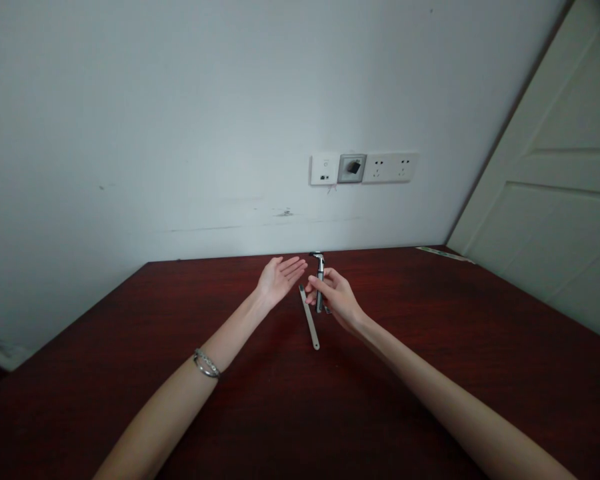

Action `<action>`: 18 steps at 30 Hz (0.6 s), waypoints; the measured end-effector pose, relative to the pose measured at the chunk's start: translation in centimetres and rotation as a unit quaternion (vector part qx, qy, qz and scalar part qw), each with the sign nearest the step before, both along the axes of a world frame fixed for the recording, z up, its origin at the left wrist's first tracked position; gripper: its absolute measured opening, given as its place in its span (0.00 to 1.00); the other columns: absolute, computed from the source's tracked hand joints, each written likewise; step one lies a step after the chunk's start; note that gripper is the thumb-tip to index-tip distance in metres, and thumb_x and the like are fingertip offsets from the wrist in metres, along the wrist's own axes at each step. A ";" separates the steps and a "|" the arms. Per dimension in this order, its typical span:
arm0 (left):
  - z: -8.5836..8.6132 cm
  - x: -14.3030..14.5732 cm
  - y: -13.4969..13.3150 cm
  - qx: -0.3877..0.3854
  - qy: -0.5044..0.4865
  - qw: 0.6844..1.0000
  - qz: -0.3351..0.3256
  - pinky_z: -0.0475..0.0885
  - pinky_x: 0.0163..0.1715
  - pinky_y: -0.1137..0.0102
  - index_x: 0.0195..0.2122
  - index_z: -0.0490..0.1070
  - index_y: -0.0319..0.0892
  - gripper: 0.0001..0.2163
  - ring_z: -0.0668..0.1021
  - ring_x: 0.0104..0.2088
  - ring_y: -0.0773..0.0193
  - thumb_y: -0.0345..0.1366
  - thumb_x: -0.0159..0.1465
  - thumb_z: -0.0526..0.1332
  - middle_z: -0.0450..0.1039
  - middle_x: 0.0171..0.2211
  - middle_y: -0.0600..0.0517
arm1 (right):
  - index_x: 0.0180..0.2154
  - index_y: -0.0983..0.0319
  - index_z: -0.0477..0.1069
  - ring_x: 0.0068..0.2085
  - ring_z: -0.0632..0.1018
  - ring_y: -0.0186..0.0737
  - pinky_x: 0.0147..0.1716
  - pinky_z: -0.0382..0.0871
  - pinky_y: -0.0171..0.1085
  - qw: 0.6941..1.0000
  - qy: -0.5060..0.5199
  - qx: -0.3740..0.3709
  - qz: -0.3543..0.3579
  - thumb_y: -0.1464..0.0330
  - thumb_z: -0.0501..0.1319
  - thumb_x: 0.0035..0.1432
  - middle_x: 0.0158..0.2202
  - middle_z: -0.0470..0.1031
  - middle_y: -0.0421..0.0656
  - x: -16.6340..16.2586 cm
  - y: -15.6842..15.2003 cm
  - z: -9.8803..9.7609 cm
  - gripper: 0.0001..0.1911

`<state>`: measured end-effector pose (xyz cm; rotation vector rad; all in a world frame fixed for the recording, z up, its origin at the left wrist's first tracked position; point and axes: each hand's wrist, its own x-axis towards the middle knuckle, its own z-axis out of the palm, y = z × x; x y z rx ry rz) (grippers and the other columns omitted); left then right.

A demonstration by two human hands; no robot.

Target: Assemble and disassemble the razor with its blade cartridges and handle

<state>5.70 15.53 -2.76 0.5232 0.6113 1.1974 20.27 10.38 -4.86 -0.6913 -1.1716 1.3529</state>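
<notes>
My right hand point(341, 300) grips a razor point(321, 275) by its dark and silver handle, between thumb and fingers. The razor stands roughly upright, its shiny head at the top. To the left, my left hand point(280, 281) is open, palm up, with its fingers stretched toward the razor but apart from it. On the table between the hands lies a slim, pale grey stick point(310, 323) with a dark far end and a small hole at its near end; I cannot tell its kind. A small dark and light thing point(329, 310) shows just under my right hand, mostly hidden.
The dark red wooden table point(260, 413) reaches back to a white wall point(205, 133). Wall sockets point(387, 168) sit above it, with a dark plug point(353, 167) in one. A pale panelled door point(555, 173) stands at the right. A patterned strip point(445, 254) lies at the back right edge.
</notes>
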 end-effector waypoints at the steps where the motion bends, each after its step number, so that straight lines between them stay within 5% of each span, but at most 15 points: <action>1: -0.1 0.0 0.0 -0.009 -0.005 1.000 0.010 0.74 0.42 0.66 0.48 0.65 0.24 0.18 0.77 0.43 0.52 0.32 0.62 0.49 0.74 0.39 0.33 | 0.31 0.60 0.57 0.18 0.71 0.30 0.18 0.62 0.29 1.000 -0.003 0.003 -0.004 0.60 0.65 0.48 0.21 0.70 0.34 0.0 0.0 -0.1 0.18; 8: -0.5 -0.4 0.7 -0.035 -0.013 0.999 0.006 0.75 0.39 0.65 0.53 0.60 0.21 0.20 0.78 0.42 0.51 0.29 0.62 0.47 0.74 0.38 0.32 | 0.29 0.61 0.61 0.16 0.60 0.25 0.17 0.54 0.28 0.999 0.042 -0.024 0.012 0.57 0.64 0.48 0.16 0.59 0.31 -0.3 0.0 -0.2 0.16; 18: 0.9 1.5 2.9 -0.018 0.011 0.987 -0.161 0.72 0.41 0.63 0.56 0.57 0.23 0.23 0.75 0.46 0.49 0.35 0.64 0.43 0.71 0.43 0.31 | 0.25 0.62 0.63 0.16 0.59 0.28 0.14 0.61 0.31 0.988 0.047 -0.136 0.058 0.47 0.57 0.49 0.15 0.57 0.33 -1.3 -1.1 0.4 0.24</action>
